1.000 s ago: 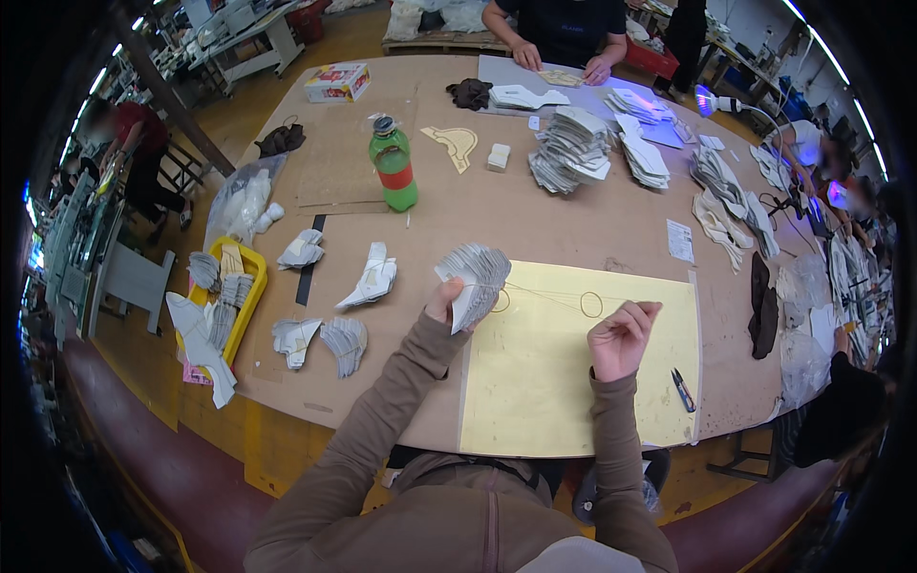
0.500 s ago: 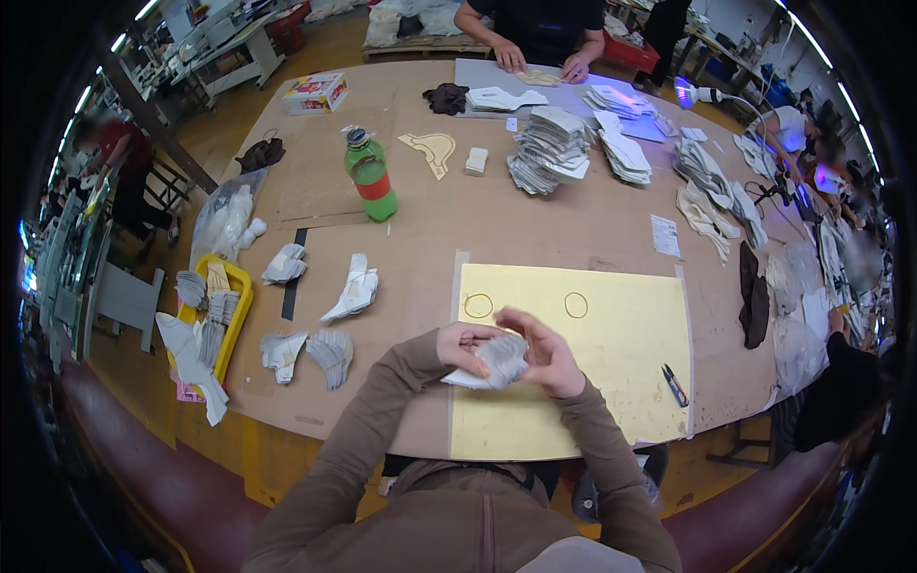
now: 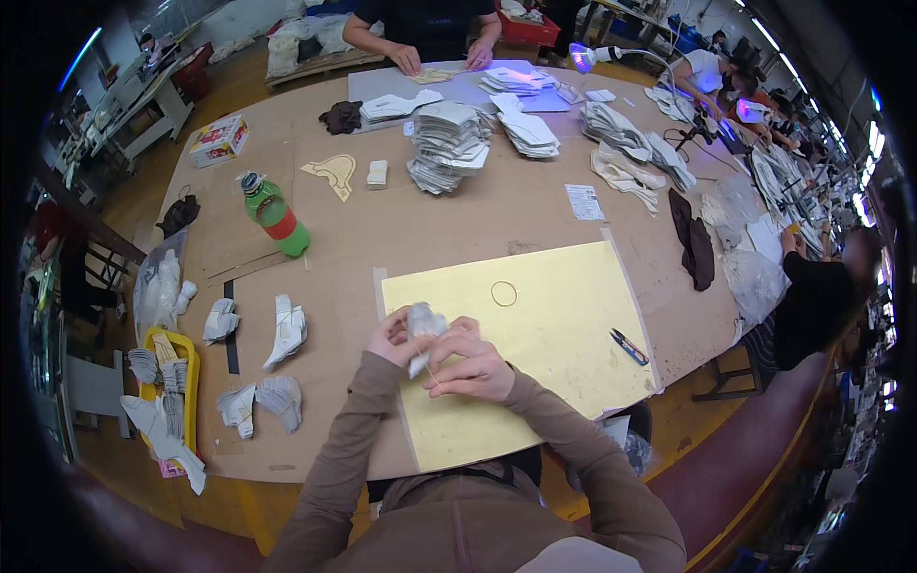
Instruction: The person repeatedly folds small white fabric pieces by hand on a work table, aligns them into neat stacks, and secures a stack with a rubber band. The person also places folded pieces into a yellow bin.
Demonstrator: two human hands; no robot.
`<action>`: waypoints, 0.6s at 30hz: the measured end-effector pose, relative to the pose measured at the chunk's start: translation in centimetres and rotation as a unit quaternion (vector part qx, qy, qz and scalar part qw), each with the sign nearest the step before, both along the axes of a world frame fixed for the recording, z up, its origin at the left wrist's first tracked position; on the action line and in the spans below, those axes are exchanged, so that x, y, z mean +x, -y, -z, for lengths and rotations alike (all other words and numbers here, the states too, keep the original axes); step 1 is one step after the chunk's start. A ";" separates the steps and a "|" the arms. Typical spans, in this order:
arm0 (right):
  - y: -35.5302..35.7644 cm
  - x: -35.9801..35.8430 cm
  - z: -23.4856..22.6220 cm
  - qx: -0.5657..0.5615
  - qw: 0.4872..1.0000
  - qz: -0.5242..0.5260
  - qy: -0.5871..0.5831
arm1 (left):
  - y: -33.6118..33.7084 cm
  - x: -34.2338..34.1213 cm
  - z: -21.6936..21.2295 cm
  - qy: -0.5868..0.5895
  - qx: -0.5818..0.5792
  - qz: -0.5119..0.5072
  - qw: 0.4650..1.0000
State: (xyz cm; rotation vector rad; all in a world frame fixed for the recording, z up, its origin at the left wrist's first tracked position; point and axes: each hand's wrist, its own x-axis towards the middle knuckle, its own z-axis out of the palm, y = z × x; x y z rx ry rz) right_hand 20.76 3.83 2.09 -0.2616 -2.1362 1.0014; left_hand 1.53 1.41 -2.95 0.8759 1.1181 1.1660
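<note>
A small bundle of grey-white cut pieces (image 3: 423,325) is held between both hands over the near-left part of a yellow sheet (image 3: 554,334) on the brown table (image 3: 458,220). My left hand (image 3: 390,338) grips the bundle from the left. My right hand (image 3: 470,363) closes on it from the right and below. A rubber band (image 3: 503,293) lies as a ring on the yellow sheet, just beyond the hands.
Left of the hands lie several small grey-white bundles (image 3: 287,329) and a yellow tray (image 3: 191,368) holding more. A green bottle (image 3: 274,214) stands farther left. A pen (image 3: 629,346) rests on the sheet's right edge. Stacks of cut pieces (image 3: 449,143) and other seated people (image 3: 420,29) are beyond.
My hands came together from apart and drew the bundle toward me over the yellow sheet. One of the two rubber bands seen on the sheet is no longer visible there.
</note>
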 end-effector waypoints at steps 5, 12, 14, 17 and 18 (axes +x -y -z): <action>0.3 -0.1 0.3 -0.336 0.938 -0.015 0.083 | 0.2 -2.6 0.8 0.150 0.038 -0.023 0.988; -0.6 -1.2 0.5 -0.319 0.912 0.224 -0.131 | 0.6 -1.6 0.3 0.459 -0.049 0.013 0.887; -0.2 -1.6 1.2 -0.450 0.833 0.154 -0.283 | 1.0 -0.2 0.3 0.499 -0.076 0.028 0.863; 0.2 -1.7 2.2 -0.542 0.788 0.027 -0.291 | 1.2 0.1 0.5 0.516 -0.082 0.052 0.851; 0.2 -1.7 2.4 -0.571 0.767 -0.015 -0.292 | 1.3 0.0 0.5 0.544 -0.076 0.068 0.833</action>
